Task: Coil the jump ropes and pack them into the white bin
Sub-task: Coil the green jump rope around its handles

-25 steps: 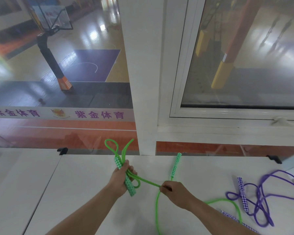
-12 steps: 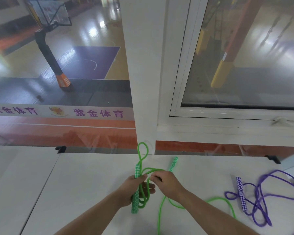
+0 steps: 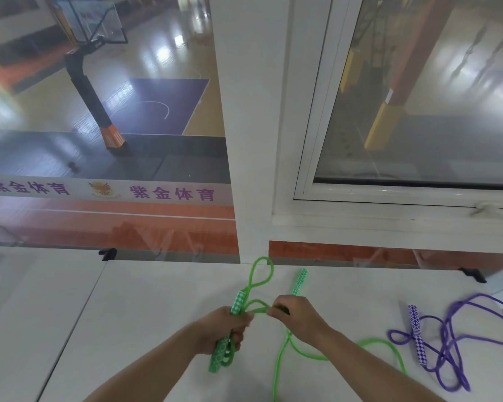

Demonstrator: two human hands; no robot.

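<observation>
My left hand (image 3: pixel 219 329) grips one green-and-white patterned handle (image 3: pixel 219 355) of the green jump rope (image 3: pixel 282 364) together with several loops of its cord; one loop sticks up past the handle toward the window. My right hand (image 3: pixel 298 316) pinches the green cord just right of the left hand, and the cord runs down and off to the right from it. The second green handle (image 3: pixel 300 281) lies on the table behind my right hand. A purple jump rope (image 3: pixel 447 338) lies loose at the right with its patterned handle (image 3: pixel 417 335). No white bin is in view.
The white table (image 3: pixel 143 314) runs up to a glass wall and a white window frame (image 3: pixel 262 169). A seam splits the tabletop at the left. Black clips (image 3: pixel 107 253) sit on the table's far edge.
My left hand turned the handle upright and shifted right. My right hand came in from the right to meet it, laying more cord onto the loops.
</observation>
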